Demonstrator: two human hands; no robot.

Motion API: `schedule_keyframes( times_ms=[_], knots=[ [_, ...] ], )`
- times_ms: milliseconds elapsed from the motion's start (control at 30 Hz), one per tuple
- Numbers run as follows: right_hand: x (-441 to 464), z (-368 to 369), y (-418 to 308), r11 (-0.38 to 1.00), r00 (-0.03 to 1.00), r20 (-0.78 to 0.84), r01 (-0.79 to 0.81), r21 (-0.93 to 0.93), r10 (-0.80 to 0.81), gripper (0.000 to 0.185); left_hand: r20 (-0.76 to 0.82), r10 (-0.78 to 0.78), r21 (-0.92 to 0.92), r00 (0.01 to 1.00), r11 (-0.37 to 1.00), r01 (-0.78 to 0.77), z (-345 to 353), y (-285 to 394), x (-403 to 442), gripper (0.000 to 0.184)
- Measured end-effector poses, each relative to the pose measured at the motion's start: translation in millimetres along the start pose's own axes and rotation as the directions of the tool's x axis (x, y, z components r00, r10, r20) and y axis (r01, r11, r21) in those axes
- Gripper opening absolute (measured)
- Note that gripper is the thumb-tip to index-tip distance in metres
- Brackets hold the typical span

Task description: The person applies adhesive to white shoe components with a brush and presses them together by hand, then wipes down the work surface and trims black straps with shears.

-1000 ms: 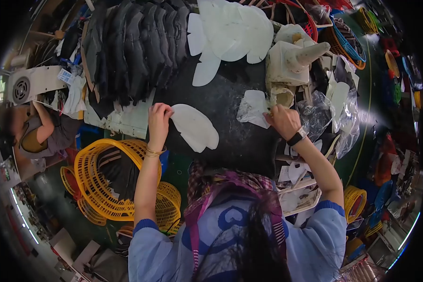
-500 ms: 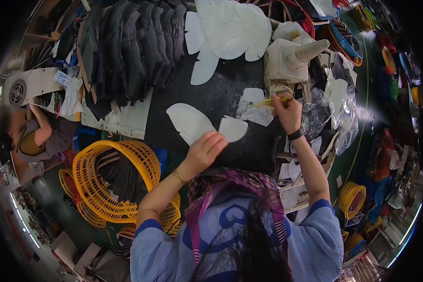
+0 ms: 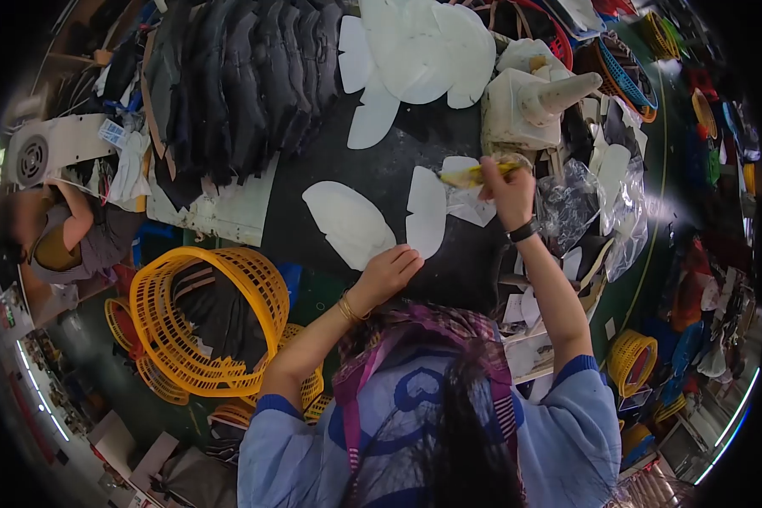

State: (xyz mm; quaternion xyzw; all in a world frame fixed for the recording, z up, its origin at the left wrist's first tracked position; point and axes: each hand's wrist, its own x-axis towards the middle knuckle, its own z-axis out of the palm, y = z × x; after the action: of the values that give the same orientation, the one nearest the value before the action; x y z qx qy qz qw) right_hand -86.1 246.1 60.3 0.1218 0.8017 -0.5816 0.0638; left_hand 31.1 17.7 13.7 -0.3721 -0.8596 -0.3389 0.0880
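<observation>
Near the front of the dark work surface, my left hand (image 3: pixel 389 269) pinches the lower end of a notched white piece (image 3: pixel 426 212), which stands lengthwise away from me. Just left of it lies a larger rounded white piece (image 3: pixel 347 224). My right hand (image 3: pixel 510 190) is closed round a yellow-handled brush (image 3: pixel 470 176), whose tip is by the upper right edge of the notched piece. Under the brush is a crumpled whitish sheet (image 3: pixel 472 207). A pile of white pieces (image 3: pixel 423 51) lies at the back of the surface.
Dark layered pieces (image 3: pixel 237 93) are stacked at the back left. A stained white container with a cone-shaped spout (image 3: pixel 521 106) stands at the back right, beside clear plastic (image 3: pixel 567 207). A yellow basket (image 3: pixel 157 326) stands at the left. Another person (image 3: pixel 76 224) is at the far left.
My left hand has moved from the large piece's left edge to the notched piece, now turned lengthwise. My right hand has lifted the brush and brought it left towards that piece.
</observation>
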Motion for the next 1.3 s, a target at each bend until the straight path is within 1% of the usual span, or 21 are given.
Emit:
schedule_keyframes(
  times_ms=[33, 67, 167, 233, 333, 400, 467, 633, 667, 733, 800, 833, 900, 967, 1000, 1067, 1100, 1167, 1200, 1267, 1300],
  knots=[
    [-6.6, 8.5, 8.3, 0.99, 0.987, 0.124, -0.084, -0.112, 0.098, 0.031, 0.018, -0.032, 0.002, 0.999, 0.999, 0.032, 7.5, -0.7, -4.7, 0.018],
    [-8.7, 19.6, 23.2, 0.965, 0.982, 0.189, 0.071, -0.254, -0.023, 0.035, 0.033, -0.065, 0.008, 0.997, 0.998, 0.064, 14.0, -2.6, -8.7, 0.016],
    [9.6, 43.8, 26.5, 0.917, 0.972, 0.068, 0.236, -0.322, -0.226, 0.031, 0.054, -0.116, 0.095, 0.992, 0.989, 0.111, 16.7, -4.2, -9.7, 0.015],
    [22.9, 57.8, 28.9, 0.81, 0.849, 0.022, 0.512, -0.285, -0.528, 0.026, 0.05, -0.185, 0.161, 0.981, 0.971, 0.175, 17.4, -2.2, -11.8, 0.017],
    [-11.1, 52.9, 53.4, 0.744, 0.795, 0.171, 0.606, -0.281, -0.583, 0.024, 0.009, -0.333, 0.214, 0.943, 0.922, 0.324, 26.1, -2.7, -16.0, 0.024],
    [-62.2, 35.7, 66.9, 0.75, 0.744, 0.441, 0.628, -0.207, -0.501, 0.022, 0.007, -0.388, 0.211, 0.922, 0.902, 0.377, 29.8, -3.6, -20.1, 0.029],
    [-82.5, 23.6, 64.7, 0.731, 0.729, 0.484, 0.641, -0.234, -0.484, 0.021, -0.001, -0.366, 0.197, 0.93, 0.912, 0.36, 30.0, -6.2, -17.4, 0.028],
    [8.1, 26.5, 36.4, 0.692, 0.827, 0.256, 0.56, -0.455, -0.501, 0.02, 0.177, -0.293, 0.214, 0.94, 0.943, 0.253, 11.3, -3.2, 2.1, 0.024],
    [19.2, 30.4, 29.7, 0.642, 0.76, 0.208, 0.637, -0.426, -0.616, 0.021, 0.186, -0.228, 0.193, 0.956, 0.962, 0.192, 5.0, -3.7, 9.0, 0.025],
    [27.0, 22.3, 17.8, 0.676, 0.766, 0.109, 0.616, -0.404, -0.633, 0.025, 0.137, -0.119, 0.099, 0.983, 0.989, 0.106, -4.8, -7.8, 19.7, 0.024],
    [20.7, -11.1, -6.6, 0.722, 0.833, 0.002, 0.481, -0.498, -0.553, 0.025, -0.003, -0.218, -0.06, 0.976, 0.974, 0.218, -26.0, -18.5, 42.1, 0.019],
    [15.3, -28.2, -10.9, 0.813, 0.886, -0.103, 0.363, -0.455, -0.453, 0.023, -0.063, -0.275, -0.149, 0.959, 0.953, 0.263, -43.8, -21.3, 56.2, 0.018],
    [6.3, -62.2, -9.3, 0.808, 0.894, -0.192, 0.251, -0.533, -0.404, 0.022, -0.335, -0.421, -0.229, 0.843, 0.904, 0.36, -93.3, -31.2, 92.6, 0.018],
    [2.2, -70.5, 2.6, 0.769, 0.9, -0.108, 0.292, -0.568, -0.422, 0.023, -0.452, -0.412, -0.264, 0.791, 0.909, 0.323, -135.5, -47.0, 121.4, 0.017],
    [-1.6, -69.5, 15.3, 0.729, 0.928, 0.007, 0.298, -0.616, -0.374, 0.023, -0.519, -0.37, -0.248, 0.771, 0.928, 0.278, -142.6, -53.9, 141.9, 0.014],
    [-6.9, -66.2, 7.9, 0.637, 0.891, 0.059, 0.367, -0.678, -0.45, 0.022, -0.58, -0.042, -0.01, 0.814, 0.999, 0.045, -136.4, -89.6, 182.6, 0.016],
    [-6.0, -66.0, 6.7, 0.722, 0.885, -0.06, 0.337, -0.604, -0.462, 0.02, -0.564, 0.127, 0.128, 0.816, 0.99, -0.065, -126.4, -111.0, 198.0, 0.02],
    [-9.9, -61.3, 14.6, 0.816, 0.933, -0.168, 0.18, -0.549, -0.319, 0.017, -0.455, 0.18, 0.215, 0.872, 0.973, -0.089, -101.9, -146.9, 213.8, 0.018],
    [-12.3, -49.1, 10.7, 0.932, 0.991, -0.134, -0.065, -0.355, 0.018, 0.015, -0.355, 0.143, 0.208, 0.924, 0.976, -0.071, -83.9, -163.1, 210.1, 0.019],
    [-21.5, -3.3, 17.7, 0.969, 0.958, 0.161, -0.221, -0.112, 0.237, 0.016, -0.102, 0.014, 0.166, 0.995, 0.986, 0.003, -42.5, -196.5, 196.9, 0.024],
    [-24.1, 25.9, 20.3, 0.993, 0.938, 0.33, -0.12, 0.01, 0.11, 0.016, 0.112, -0.077, 0.225, 0.991, 0.973, 0.05, -52.9, -188.7, 192.7, 0.029]
  ],
)
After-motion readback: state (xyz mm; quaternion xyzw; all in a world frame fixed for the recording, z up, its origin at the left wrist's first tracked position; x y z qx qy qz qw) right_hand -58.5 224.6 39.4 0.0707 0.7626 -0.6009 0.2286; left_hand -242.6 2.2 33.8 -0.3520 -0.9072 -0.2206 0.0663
